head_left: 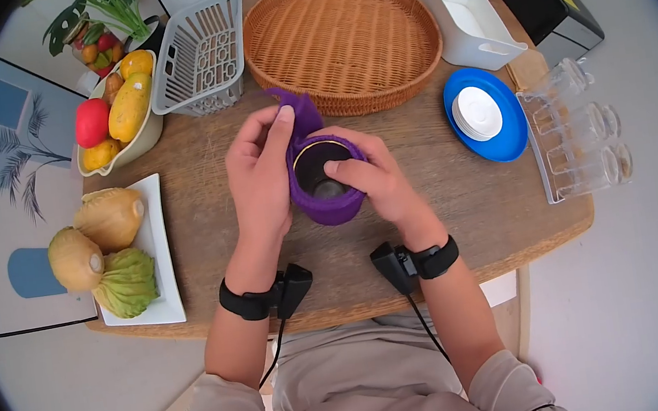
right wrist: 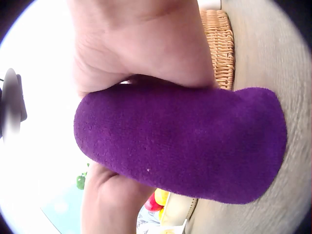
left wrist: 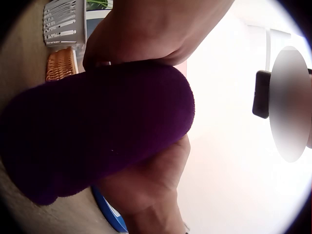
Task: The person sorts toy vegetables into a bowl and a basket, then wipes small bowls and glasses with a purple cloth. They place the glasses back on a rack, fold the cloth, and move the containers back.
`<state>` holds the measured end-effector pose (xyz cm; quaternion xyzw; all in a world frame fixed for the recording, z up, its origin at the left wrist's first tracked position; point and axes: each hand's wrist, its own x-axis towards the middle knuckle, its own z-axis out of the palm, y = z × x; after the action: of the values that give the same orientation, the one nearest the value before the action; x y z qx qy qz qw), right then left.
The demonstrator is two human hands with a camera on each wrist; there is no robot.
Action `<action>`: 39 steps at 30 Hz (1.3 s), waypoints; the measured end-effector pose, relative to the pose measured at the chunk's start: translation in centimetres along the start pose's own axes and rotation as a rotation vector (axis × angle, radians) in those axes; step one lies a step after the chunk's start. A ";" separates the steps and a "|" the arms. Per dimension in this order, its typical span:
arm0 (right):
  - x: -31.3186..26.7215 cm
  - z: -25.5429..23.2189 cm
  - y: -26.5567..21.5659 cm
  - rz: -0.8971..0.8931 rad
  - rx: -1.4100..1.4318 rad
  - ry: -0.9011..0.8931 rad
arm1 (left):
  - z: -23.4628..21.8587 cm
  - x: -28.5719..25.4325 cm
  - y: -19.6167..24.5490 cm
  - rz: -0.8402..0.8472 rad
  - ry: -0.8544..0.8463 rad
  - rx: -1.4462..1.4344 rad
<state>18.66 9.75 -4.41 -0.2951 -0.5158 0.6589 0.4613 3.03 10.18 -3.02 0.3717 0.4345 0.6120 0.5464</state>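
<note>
A dark cup (head_left: 324,175) with a pale rim line stands mouth up, wrapped round its outside in a purple cloth (head_left: 331,210). My right hand (head_left: 379,175) grips the wrapped cup from the right, its thumb over the rim into the mouth. On the other side my left hand (head_left: 258,165) pinches a raised flap of the cloth between thumb and fingers, at the upper left of the rim. In the left wrist view the purple cloth (left wrist: 97,126) covers the cup's side; the right wrist view also shows the cloth (right wrist: 180,141) hiding the cup.
Behind the hands lie a round wicker tray (head_left: 341,40), a grey basket (head_left: 200,57) and a white bin (head_left: 471,24). At left are a fruit bowl (head_left: 149,141) and a white plate (head_left: 162,251) with produce. A blue plate (head_left: 507,147) and glass mugs (head_left: 582,125) stand at right.
</note>
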 end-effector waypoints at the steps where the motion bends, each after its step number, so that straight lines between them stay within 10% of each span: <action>1: -0.2 0.3 0.0 -0.011 0.010 0.032 | 0.1 -0.6 0.2 -0.072 -0.027 -0.044; 20: 0.3 0.9 4.5 -0.425 -0.363 0.394 | -0.8 -2.0 -4.4 0.086 -0.078 -0.066; 39: -0.7 1.5 7.0 -0.240 0.004 0.485 | -1.2 -3.5 -8.0 0.145 -0.096 -0.097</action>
<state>15.54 8.22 -10.66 -0.3803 -0.4203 0.5103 0.6467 5.17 6.79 -10.85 0.4041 0.3496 0.6518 0.5382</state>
